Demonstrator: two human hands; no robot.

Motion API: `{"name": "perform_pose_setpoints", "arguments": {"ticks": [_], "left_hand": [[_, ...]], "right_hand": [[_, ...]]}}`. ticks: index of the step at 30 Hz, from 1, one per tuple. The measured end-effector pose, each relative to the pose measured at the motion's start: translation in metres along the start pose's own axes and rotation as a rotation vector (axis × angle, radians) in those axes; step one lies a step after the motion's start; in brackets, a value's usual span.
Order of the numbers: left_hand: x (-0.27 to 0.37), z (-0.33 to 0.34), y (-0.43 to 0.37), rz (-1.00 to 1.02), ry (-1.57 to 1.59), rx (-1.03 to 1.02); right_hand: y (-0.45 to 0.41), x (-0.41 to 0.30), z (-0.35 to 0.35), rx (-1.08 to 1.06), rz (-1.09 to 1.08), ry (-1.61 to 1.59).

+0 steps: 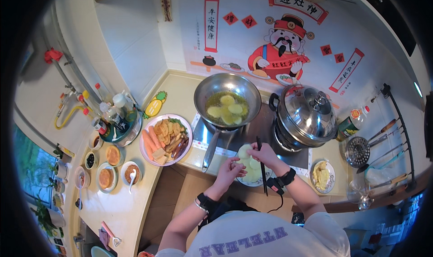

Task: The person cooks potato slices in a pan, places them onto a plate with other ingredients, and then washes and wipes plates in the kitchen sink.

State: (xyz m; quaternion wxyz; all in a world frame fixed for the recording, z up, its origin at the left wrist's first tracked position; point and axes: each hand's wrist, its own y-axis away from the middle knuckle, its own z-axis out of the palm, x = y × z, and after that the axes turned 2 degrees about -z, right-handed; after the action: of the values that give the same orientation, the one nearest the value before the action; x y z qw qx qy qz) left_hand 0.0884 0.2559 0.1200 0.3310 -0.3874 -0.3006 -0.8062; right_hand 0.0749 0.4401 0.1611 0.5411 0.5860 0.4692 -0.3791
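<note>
My right hand point(265, 155) grips a pair of dark chopsticks point(263, 176) and pinches a pale round slice, probably potato point(244, 151). My left hand point(232, 169) is beside it with fingers apart and curved, apparently holding nothing, at the left edge of a patterned plate point(251, 184). More pale slices point(253, 170) lie on that plate, partly hidden by my hands. Just beyond, a steel wok point(202, 99) sits on the cooktop with several similar slices point(227, 111) in yellowish bubbling oil. Its long handle point(211, 152) points back towards me, left of my left hand.
A lidded steel pot point(306, 115) occupies the right burner. A pink-rimmed plate of carrots and fried pieces point(165, 140) stands left of the wok. Farther left are small bowls point(132, 173) and a tray of bottles point(116, 118). Right lie an egg-like dish point(323, 176), an oil bottle point(351, 123) and hanging utensils point(358, 151).
</note>
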Motion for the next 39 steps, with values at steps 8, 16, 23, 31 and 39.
{"name": "perform_pose_setpoints", "arguments": {"ticks": [8, 16, 23, 31, 39], "left_hand": [[-0.022, -0.013, 0.030, -0.147, -0.212, -0.026], [-0.049, -0.068, 0.114, -0.237, -0.182, 0.275], [-0.063, -0.087, 0.137, -0.309, -0.230, 0.354], [-0.070, -0.095, 0.137, -0.310, -0.255, 0.296], [-0.071, -0.101, 0.133, -0.299, -0.261, 0.291]], "right_hand": [[-0.153, 0.027, -0.081, 0.627, -0.283, 0.386], [-0.024, 0.081, -0.045, 0.338, -0.212, 0.823], [0.008, 0.150, -0.019, 0.105, -0.042, 1.239], [0.001, 0.170, -0.014, 0.124, -0.095, 1.371], [0.003, 0.153, -0.021, 0.343, -0.264, 1.130]]}}
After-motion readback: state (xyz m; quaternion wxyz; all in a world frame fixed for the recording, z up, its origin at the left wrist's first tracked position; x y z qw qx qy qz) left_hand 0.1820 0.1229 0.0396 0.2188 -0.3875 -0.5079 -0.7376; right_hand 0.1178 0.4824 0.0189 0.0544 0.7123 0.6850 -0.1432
